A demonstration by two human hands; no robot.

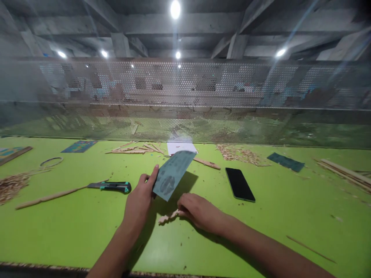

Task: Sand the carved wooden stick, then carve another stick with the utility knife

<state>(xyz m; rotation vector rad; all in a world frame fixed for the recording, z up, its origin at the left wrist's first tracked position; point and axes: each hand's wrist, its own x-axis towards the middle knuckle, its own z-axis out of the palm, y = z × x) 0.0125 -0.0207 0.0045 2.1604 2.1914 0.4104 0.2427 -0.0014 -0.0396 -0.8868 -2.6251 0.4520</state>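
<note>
A sheet of grey-green sandpaper (176, 172), with darker worn patches, is pinched at its left edge by my left hand (139, 200) and held tilted above the table. My right hand (199, 212) lies low over the green tabletop (220, 251), its fingers closed on the right end of a small, pale carved wooden piece (167, 219). That piece has a wavy, notched outline and sits at table level. The fingers cover its right end. Sandpaper and carved piece are apart.
Left of my hands lie a utility knife (114, 187) and a thin carved stick (52, 198). A phone (240, 184) and another sandpaper piece (286, 161) are on the right. Wood shavings (243, 155) and white paper (181, 148) lie before a perforated metal screen (185, 88).
</note>
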